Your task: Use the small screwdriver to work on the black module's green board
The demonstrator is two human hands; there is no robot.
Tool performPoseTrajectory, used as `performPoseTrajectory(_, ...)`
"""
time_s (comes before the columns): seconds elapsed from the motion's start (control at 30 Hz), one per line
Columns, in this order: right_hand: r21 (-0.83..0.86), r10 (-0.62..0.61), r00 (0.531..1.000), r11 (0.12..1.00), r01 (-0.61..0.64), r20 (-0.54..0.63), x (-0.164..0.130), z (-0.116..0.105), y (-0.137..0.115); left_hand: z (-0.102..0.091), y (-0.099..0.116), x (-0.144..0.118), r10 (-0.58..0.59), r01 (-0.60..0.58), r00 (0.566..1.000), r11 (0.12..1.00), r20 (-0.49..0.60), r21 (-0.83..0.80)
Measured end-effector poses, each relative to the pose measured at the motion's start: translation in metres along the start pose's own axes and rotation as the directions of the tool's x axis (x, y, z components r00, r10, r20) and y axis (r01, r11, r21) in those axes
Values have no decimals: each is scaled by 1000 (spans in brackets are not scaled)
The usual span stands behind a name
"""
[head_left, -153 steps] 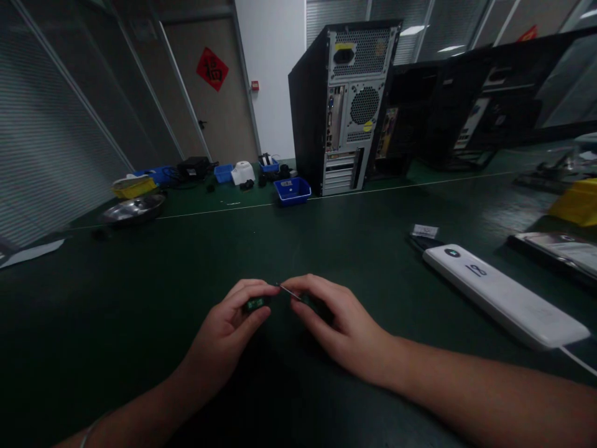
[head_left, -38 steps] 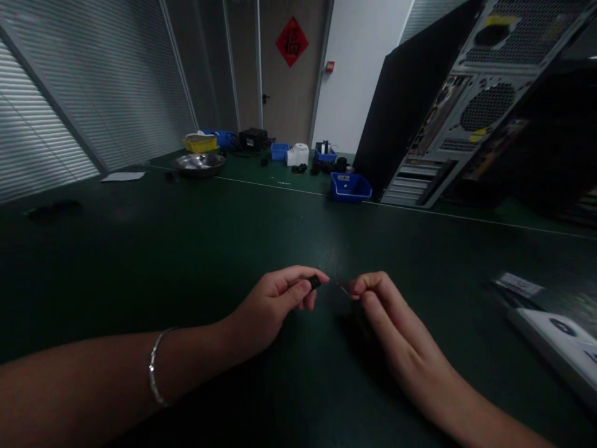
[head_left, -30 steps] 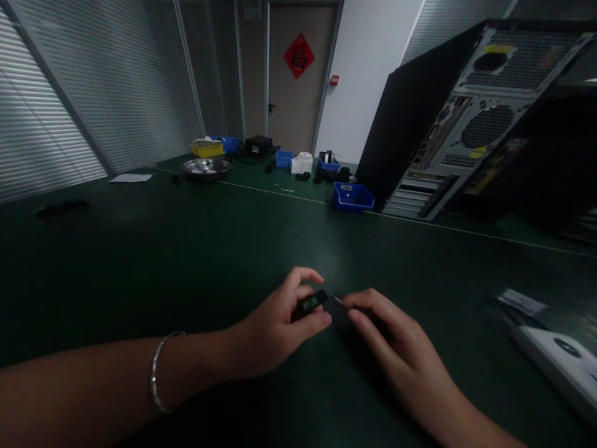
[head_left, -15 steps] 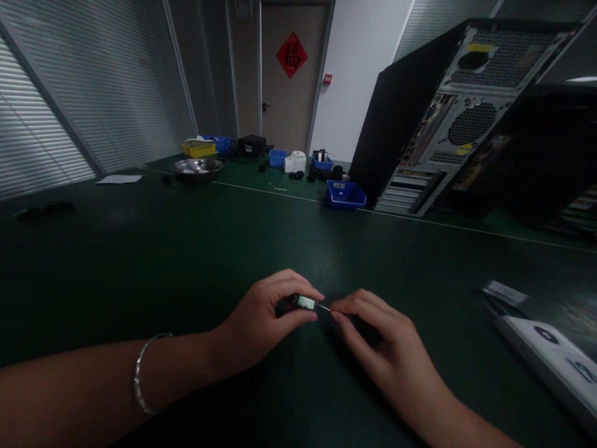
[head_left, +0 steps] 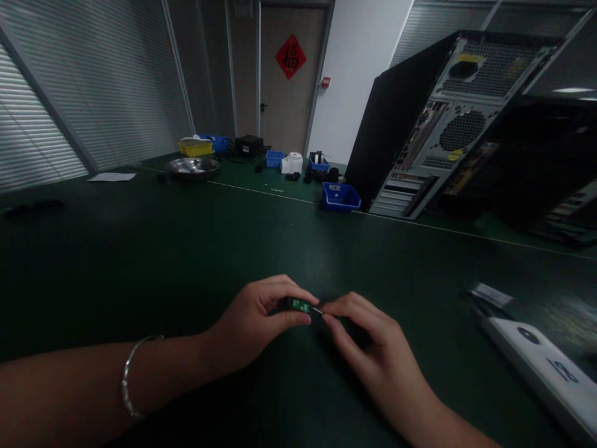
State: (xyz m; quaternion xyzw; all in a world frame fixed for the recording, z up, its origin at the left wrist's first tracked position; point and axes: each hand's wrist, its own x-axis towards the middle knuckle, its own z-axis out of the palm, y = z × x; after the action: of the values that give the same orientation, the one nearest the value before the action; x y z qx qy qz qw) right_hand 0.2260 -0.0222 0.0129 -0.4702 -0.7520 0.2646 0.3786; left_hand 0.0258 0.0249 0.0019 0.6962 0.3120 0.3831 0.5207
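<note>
Near the middle of the view, my left hand (head_left: 261,317) pinches a small green circuit board (head_left: 298,305) set in a dark housing, between thumb and fingers. A silver bracelet is on that wrist. My right hand (head_left: 368,336) is closed, thumb against index finger, on a thin metal rod (head_left: 317,310). The rod points left, and its far end meets the right side of the circuit board. Whether the rod is a tool or part of the small device, I cannot tell. Both hands are just above the dark green table (head_left: 196,249).
A white device marked 18 (head_left: 545,361) lies at the right. Behind it stand a black computer case (head_left: 396,118), a blue bin (head_left: 340,198), a white part (head_left: 291,163), a metal bowl (head_left: 192,169) and a yellow basket (head_left: 196,147). Dark items (head_left: 32,207) lie far left.
The view has shifted a little, so everything sits slightly further left. The circuit board has tilted, its face now green rather than pale with glare. Both hands keep their hold.
</note>
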Motion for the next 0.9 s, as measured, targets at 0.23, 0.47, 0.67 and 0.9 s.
performPoseTrajectory(0.23,70,-1,1000,998,1,3,3,0,0,1,0,1,-25,24,1000,992,-4,-121)
performPoseTrajectory(0.47,44,-5,1000,999,4,19,1,-1,1,1,2,-2,-3,2,1000,999,-5,-54)
performPoseTrajectory(0.67,79,-20,1000,997,20,6,1,-1,1,1,4,-2,15,-17,1000,998,-17,-65)
performPoseTrajectory(0.9,99,-25,1000,995,24,9,1,0,2,2,3,-2,7,-8,1000,991,-12,-131)
